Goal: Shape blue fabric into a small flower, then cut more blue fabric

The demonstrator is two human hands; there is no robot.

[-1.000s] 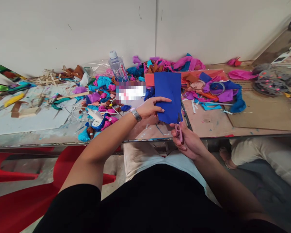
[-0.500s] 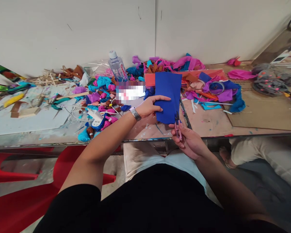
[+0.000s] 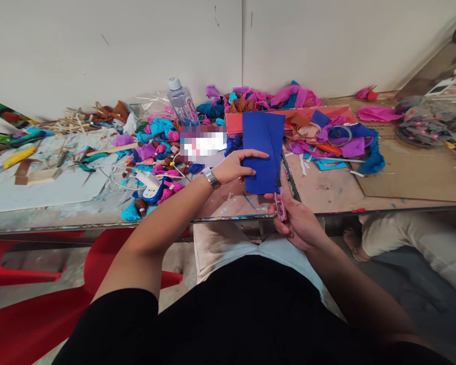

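A sheet of deep blue paper is held over the table's front part by my left hand, its fingers on the front face along the left edge. My right hand is closed around the handles of small pink scissors. Their dark blades point up and lie against the lower right edge of the sheet. A crease or cut line runs up the sheet's right side from near the blades; which of the two I cannot tell.
Crumpled coloured paper, a plastic bottle and a power socket lie left. Tape sits among scraps to the right, before a cardboard sheet. Red chairs stand below left; another person's leg shows right.
The scissors' handles look closer together in my right hand, with the blades still at the paper's lower right edge. My left hand keeps its hold, and the view has shifted slightly.
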